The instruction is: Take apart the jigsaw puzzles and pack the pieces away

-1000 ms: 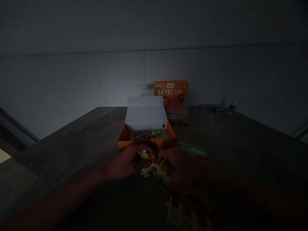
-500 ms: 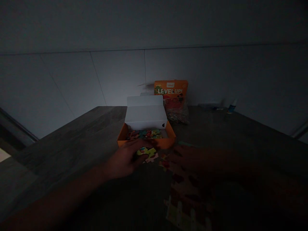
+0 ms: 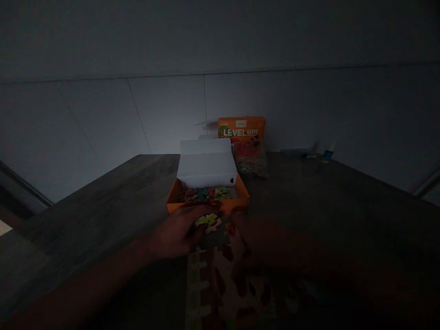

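My left hand (image 3: 177, 231) curls its thumb and fingers around a small cluster of yellow-green and pink jigsaw puzzle pieces (image 3: 209, 222), just in front of the orange box. A larger joined section of jigsaw puzzle (image 3: 202, 286), brown and pink with a pale fence pattern, lies flat on the table nearer to me. My right hand (image 3: 256, 240) is in deep shadow over the upper right of that section and grips it, fingertips by a red and yellow piece (image 3: 230, 229). Its fingers show only dimly. More loose pieces (image 3: 206, 193) lie inside the open box (image 3: 243, 195).
The box's white lid (image 3: 206, 160) stands raised toward the wall. Behind it an orange "LEVEL UP!" box (image 3: 242, 126) stands upright, with a clear bag of pieces (image 3: 252, 167) before it. A small bottle (image 3: 328, 153) is at the back right of the grey table (image 3: 137, 183).
The larger puzzle section has turned and slid left, toward the middle in front of me. My right hand has moved left with it. The left hand still holds its pieces in about the same place.
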Motion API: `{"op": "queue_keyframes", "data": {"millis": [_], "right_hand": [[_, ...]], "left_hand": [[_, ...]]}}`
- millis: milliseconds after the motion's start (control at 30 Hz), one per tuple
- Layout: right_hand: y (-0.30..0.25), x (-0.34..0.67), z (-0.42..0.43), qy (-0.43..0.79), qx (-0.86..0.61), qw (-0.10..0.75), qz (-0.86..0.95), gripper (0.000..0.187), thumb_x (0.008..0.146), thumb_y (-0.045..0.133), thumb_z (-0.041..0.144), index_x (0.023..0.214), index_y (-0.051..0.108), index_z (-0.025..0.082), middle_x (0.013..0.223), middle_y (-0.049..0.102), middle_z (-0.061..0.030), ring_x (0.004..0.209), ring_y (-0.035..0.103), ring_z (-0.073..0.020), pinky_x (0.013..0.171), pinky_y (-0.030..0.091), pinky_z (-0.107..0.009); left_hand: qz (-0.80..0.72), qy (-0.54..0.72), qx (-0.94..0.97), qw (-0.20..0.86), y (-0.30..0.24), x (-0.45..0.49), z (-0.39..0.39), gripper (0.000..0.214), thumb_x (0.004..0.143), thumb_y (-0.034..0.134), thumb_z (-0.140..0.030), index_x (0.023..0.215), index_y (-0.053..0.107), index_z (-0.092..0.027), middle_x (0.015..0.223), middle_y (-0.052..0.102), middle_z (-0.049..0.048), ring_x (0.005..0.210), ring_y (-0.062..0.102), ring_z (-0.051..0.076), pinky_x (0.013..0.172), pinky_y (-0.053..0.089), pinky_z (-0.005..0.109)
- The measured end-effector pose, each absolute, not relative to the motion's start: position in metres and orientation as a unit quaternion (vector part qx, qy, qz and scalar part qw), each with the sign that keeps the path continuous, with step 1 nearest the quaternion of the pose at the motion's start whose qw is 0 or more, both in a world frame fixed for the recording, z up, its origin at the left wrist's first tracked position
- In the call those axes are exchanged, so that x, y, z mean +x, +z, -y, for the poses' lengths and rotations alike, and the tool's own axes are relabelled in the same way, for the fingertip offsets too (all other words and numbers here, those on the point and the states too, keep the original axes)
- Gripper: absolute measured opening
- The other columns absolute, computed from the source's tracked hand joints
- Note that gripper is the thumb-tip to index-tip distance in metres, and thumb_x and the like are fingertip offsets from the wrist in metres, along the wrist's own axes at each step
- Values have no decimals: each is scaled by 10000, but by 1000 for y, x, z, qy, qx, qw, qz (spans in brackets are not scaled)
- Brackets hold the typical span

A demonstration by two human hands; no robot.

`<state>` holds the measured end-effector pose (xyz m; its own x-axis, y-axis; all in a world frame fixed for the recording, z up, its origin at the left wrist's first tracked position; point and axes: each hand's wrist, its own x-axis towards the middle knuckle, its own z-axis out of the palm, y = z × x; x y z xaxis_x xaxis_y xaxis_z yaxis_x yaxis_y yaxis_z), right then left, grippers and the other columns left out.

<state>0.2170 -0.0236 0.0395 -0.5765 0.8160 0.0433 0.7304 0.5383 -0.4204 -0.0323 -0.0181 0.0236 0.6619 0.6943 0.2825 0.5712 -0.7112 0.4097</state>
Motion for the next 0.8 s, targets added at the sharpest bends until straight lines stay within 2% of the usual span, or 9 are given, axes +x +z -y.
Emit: {"op": "queue_keyframes", "data": {"millis": [100,233,333,500,667,800], "right_hand": [[36,223,14,199,-407,66,889,550,604,841,470,1038,606,226,945,691,-88,807,674,-281,592,461,-320],[34,226,8,191,-446,96,869,545,590,864,364,1026,572,217,995,674,-102,859,662,-295,624,471,-328],[34,222,8,192,-453,112,863,540,597,850,347,1008,531,202,1042,651,-108,882,647,-273,631,463,-307],[32,207,11,203,-393,112,890,140,821,614,214,925,524,193,897,655,-57,785,629,-203,617,411,-282],[11,190,15,202,-373,195,884,58,888,527,151,921,488,179,941,615,-65,837,594,-192,709,425,-302],[-8,188,13,233,-274,298,884,183,861,500,100,1011,447,190,1037,558,-74,900,558,-178,760,452,-301]], "left_hand": [[-332,212,907,148,26,-31,19,462,819,495,-49,1247,513,-223,1256,618,66,1166,584,223,996,483,390],[-328,212,910,140,26,-30,20,458,808,501,-34,1223,516,-228,1237,623,55,1134,598,212,980,487,375],[-332,214,908,140,26,-28,20,371,870,489,-79,1213,519,-217,1215,633,65,1114,608,213,949,499,368],[-342,215,903,146,27,-27,19,285,965,462,-192,1243,520,-209,1261,622,84,1160,588,222,976,479,376],[-342,221,899,162,25,-28,18,220,1010,427,-269,1178,554,-206,1179,658,82,1093,619,206,931,484,342],[-337,226,898,171,24,-27,19,297,932,599,-388,1161,563,-202,1156,669,81,1052,637,232,879,500,342]]}}
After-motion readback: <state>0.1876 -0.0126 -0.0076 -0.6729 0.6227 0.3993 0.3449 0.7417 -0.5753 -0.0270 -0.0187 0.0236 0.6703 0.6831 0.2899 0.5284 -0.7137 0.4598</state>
